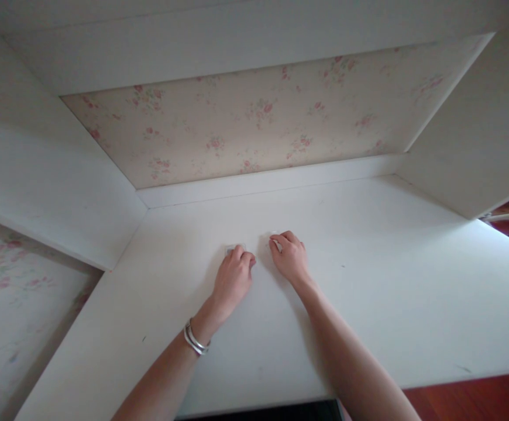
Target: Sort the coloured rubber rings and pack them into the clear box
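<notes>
Over the white surface [258, 327], my left hand [236, 272] has its fingers curled down and closed. Just beyond its knuckles shows the edge of a small, pale, clear-looking piece [229, 249], mostly covered by the fingers. A little to the right, my right hand [290, 254] pinches with thumb and forefinger. A whitish bit [275, 242] shows at that pinch, too small to name. The two hands are apart, with a short gap between them. A silver bracelet [196, 339] is on my left wrist.
White side panels stand at left [61, 152] and right [465, 140], with a floral-papered back panel [258, 126] behind. A dark object's edge [263, 411] shows at the bottom. Reddish wooden floor [478, 397] lies at lower right.
</notes>
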A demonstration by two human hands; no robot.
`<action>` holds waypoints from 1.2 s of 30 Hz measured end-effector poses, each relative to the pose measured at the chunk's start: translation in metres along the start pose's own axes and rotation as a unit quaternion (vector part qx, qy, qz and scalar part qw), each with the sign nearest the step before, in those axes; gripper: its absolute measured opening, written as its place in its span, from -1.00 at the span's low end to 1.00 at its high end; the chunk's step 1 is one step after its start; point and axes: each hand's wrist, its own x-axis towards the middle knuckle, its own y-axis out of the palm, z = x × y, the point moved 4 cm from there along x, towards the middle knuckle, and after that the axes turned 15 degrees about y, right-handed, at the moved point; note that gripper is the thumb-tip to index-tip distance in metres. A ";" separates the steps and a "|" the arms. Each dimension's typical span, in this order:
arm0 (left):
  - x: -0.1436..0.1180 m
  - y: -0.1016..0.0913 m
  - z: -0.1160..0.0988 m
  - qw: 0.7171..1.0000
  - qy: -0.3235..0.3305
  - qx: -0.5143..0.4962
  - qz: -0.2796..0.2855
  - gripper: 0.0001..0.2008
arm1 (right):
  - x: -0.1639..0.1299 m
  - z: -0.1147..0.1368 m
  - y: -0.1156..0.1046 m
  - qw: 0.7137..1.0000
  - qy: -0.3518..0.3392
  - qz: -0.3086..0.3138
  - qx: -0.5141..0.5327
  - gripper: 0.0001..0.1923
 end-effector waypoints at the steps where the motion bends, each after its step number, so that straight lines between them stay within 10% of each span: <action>1: 0.002 -0.003 0.008 1.000 -0.010 -0.001 -0.016 -0.83 | 0.000 0.000 0.000 1.000 0.007 -0.006 -0.017 -0.74; 12: 0.002 -0.002 0.061 0.992 -0.080 -0.056 -0.081 -0.82 | -0.006 -0.001 0.009 0.996 -0.012 0.035 -0.086 -0.50; 19: -0.039 0.006 0.087 0.947 -0.173 -0.206 -0.175 -0.77 | -0.003 0.002 0.009 0.988 0.028 0.051 0.144 -0.63; 22: -0.050 0.015 0.089 0.930 -0.197 -0.246 -0.187 -0.74 | -0.003 0.007 0.011 0.913 0.102 0.147 0.367 -0.64; 26: -0.052 0.015 0.086 0.925 -0.194 -0.262 -0.196 -0.73 | -0.009 0.020 0.009 0.692 0.202 0.304 0.624 -0.59; 28: -0.051 0.013 0.083 0.924 -0.194 -0.265 -0.195 -0.72 | -0.011 0.024 0.007 0.629 0.224 0.343 0.660 -0.59; 36: -0.050 0.013 0.075 0.930 -0.182 -0.284 -0.143 -0.62 | -0.016 0.015 0.029 0.689 0.302 0.273 0.600 -0.66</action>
